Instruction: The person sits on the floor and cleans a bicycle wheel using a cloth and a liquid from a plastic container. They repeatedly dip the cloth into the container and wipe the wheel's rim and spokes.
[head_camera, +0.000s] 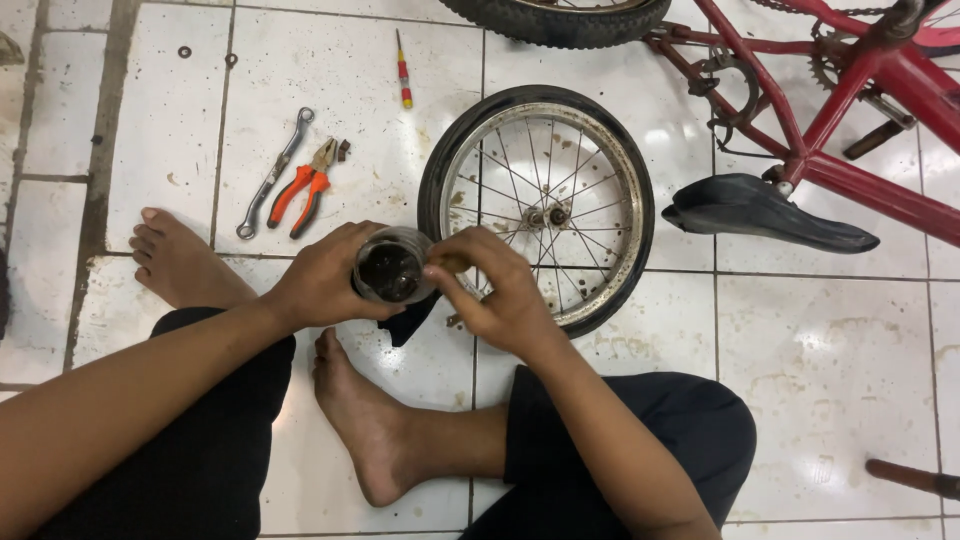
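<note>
Left hand (325, 285): clasps open grease jar (390, 268).
Right hand (500, 295): fingertips pinched at jar rim.
Wheel (540, 205): off bike (850, 100), flat on floor; hub not yet greased.

Glossy white floor tiles (830, 380); metal wheel rim (620, 160); matt rubber tyre (436, 180).

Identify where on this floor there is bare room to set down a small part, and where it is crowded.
Bare tile lies right of the wheel, below the saddle, and left of the spanner. Crowded: between the left hand and right hand at the jar, and around the pliers.
</note>
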